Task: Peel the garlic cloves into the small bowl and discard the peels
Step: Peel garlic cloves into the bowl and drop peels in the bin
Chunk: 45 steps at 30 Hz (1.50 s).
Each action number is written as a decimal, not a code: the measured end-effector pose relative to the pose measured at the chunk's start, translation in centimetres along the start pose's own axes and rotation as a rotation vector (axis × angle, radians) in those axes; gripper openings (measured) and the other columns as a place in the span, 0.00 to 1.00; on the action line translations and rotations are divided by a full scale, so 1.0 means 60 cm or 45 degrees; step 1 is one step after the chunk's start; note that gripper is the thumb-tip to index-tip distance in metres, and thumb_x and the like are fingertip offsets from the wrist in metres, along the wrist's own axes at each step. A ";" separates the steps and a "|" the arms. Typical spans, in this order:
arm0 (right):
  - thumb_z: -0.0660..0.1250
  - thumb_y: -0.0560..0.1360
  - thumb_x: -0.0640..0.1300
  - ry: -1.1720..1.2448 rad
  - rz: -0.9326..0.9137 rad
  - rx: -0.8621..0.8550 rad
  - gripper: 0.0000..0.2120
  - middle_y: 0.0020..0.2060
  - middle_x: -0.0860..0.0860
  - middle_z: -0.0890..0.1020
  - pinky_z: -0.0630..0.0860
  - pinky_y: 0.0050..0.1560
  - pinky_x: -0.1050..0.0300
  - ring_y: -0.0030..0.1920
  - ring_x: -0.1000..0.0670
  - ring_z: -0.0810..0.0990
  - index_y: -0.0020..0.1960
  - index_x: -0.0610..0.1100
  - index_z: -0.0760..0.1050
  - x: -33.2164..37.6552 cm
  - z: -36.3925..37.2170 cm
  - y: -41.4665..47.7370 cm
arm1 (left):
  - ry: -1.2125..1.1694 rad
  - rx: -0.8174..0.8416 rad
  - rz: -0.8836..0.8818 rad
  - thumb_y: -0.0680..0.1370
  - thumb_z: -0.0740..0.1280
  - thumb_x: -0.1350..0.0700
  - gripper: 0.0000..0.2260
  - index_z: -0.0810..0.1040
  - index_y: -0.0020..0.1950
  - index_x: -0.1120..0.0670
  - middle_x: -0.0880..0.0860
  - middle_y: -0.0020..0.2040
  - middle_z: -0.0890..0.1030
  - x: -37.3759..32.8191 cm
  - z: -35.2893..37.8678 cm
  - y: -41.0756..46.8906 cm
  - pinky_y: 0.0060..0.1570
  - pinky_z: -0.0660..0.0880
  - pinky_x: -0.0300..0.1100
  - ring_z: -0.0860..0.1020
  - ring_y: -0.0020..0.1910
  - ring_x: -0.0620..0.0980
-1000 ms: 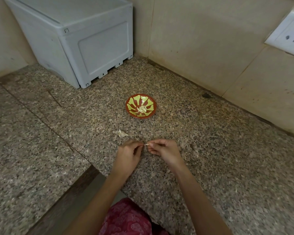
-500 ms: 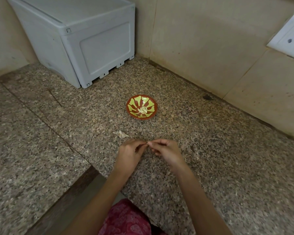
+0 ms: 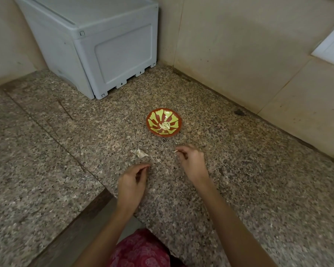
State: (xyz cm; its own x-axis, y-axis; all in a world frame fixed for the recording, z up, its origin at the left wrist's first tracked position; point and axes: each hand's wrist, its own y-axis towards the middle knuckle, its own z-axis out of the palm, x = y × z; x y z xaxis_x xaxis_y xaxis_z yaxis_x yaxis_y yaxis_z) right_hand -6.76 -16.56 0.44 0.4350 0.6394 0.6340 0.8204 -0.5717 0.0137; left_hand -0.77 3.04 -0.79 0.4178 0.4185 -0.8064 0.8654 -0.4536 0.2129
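A small red bowl (image 3: 164, 122) with a yellow-green pattern sits on the granite counter, peeled garlic cloves (image 3: 165, 125) lying at its centre. My right hand (image 3: 191, 160) hovers just below the bowl and pinches a small garlic clove (image 3: 175, 151) at its fingertips. Lower left of it, my left hand (image 3: 132, 182) has fingers curled with thumb and fingertips together; whether it holds a scrap of peel is not visible. A pale garlic peel (image 3: 141, 153) lies on the counter between my left hand and the bowl.
A grey plastic box (image 3: 96, 47) stands at the back left against the tiled wall. A white wall socket (image 3: 332, 47) is at the upper right. The counter edge (image 3: 96, 205) drops off at the lower left, near my pink clothing (image 3: 141, 249).
My two hands, joined on the clove before, have parted. The right hand moved up toward the bowl with the clove; the left hand drew back and left.
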 end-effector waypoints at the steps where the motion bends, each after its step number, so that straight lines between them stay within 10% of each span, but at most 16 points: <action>1: 0.65 0.78 0.35 -0.012 -0.026 -0.013 0.15 0.59 0.49 0.80 0.80 0.54 0.61 0.49 0.54 0.82 0.63 0.44 0.79 0.001 0.000 -0.006 | 0.002 -0.003 -0.013 0.75 0.68 0.69 0.13 0.83 0.55 0.56 0.45 0.50 0.81 0.001 -0.001 -0.003 0.41 0.70 0.20 0.76 0.40 0.32; 7: 0.58 0.80 0.32 -0.127 -0.234 0.040 0.19 0.67 0.48 0.77 0.65 0.65 0.76 0.64 0.52 0.78 0.68 0.44 0.75 0.018 0.025 -0.069 | 0.010 -0.005 -0.063 0.76 0.67 0.68 0.12 0.83 0.56 0.57 0.50 0.51 0.83 0.005 0.003 -0.011 0.44 0.69 0.20 0.76 0.42 0.34; 13: 0.67 0.72 0.24 -0.343 -0.351 0.174 0.33 0.75 0.46 0.65 0.75 0.66 0.54 0.75 0.48 0.65 0.74 0.42 0.66 0.027 0.071 -0.119 | -0.011 0.008 -0.107 0.77 0.66 0.67 0.12 0.82 0.57 0.57 0.48 0.53 0.82 -0.002 0.001 -0.013 0.48 0.67 0.19 0.78 0.47 0.41; 19: 0.65 0.69 0.19 -0.364 -0.455 0.277 0.41 0.77 0.49 0.59 0.50 0.77 0.56 0.78 0.52 0.55 0.76 0.43 0.62 0.029 0.043 -0.141 | -0.019 0.031 -0.120 0.78 0.65 0.67 0.12 0.82 0.57 0.57 0.48 0.54 0.82 -0.003 -0.001 -0.017 0.49 0.68 0.20 0.78 0.49 0.42; 27: 0.66 0.73 0.26 -0.401 -0.612 0.384 0.29 0.70 0.50 0.74 0.53 0.74 0.64 0.72 0.52 0.70 0.69 0.46 0.74 -0.007 -0.022 -0.137 | -0.087 0.049 -0.111 0.78 0.65 0.67 0.12 0.81 0.57 0.56 0.46 0.54 0.81 -0.002 -0.010 -0.029 0.53 0.68 0.23 0.79 0.52 0.42; 36: 0.71 0.71 0.30 -0.670 -0.769 0.437 0.19 0.54 0.47 0.81 0.81 0.55 0.59 0.55 0.49 0.81 0.60 0.43 0.78 -0.019 -0.012 -0.120 | -0.128 0.018 -0.127 0.78 0.64 0.67 0.12 0.81 0.57 0.56 0.40 0.47 0.79 -0.020 -0.015 -0.053 0.37 0.73 0.28 0.78 0.43 0.46; 41: 0.71 0.75 0.39 0.347 0.246 0.309 0.08 0.42 0.53 0.86 0.78 0.31 0.64 0.31 0.56 0.81 0.50 0.51 0.84 0.013 -0.055 -0.096 | -0.326 -0.045 -0.303 0.79 0.64 0.64 0.11 0.82 0.55 0.52 0.43 0.49 0.83 -0.018 -0.018 -0.066 0.45 0.79 0.37 0.82 0.45 0.40; 45: 0.71 0.71 0.30 1.341 0.789 0.291 0.10 0.48 0.41 0.86 0.83 0.51 0.56 0.49 0.47 0.86 0.53 0.35 0.82 0.020 -0.077 -0.088 | -0.490 -0.273 -0.504 0.79 0.64 0.65 0.12 0.83 0.51 0.51 0.41 0.47 0.84 -0.020 -0.029 -0.094 0.50 0.76 0.31 0.81 0.48 0.39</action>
State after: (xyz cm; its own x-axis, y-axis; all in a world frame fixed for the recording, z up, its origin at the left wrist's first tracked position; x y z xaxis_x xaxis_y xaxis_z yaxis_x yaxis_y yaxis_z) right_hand -12.31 -15.15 4.71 0.3490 -0.4902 0.7987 0.6748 -0.4600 -0.5772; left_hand -5.68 6.49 -0.08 -0.0438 0.1899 -0.9808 0.9883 -0.1352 -0.0703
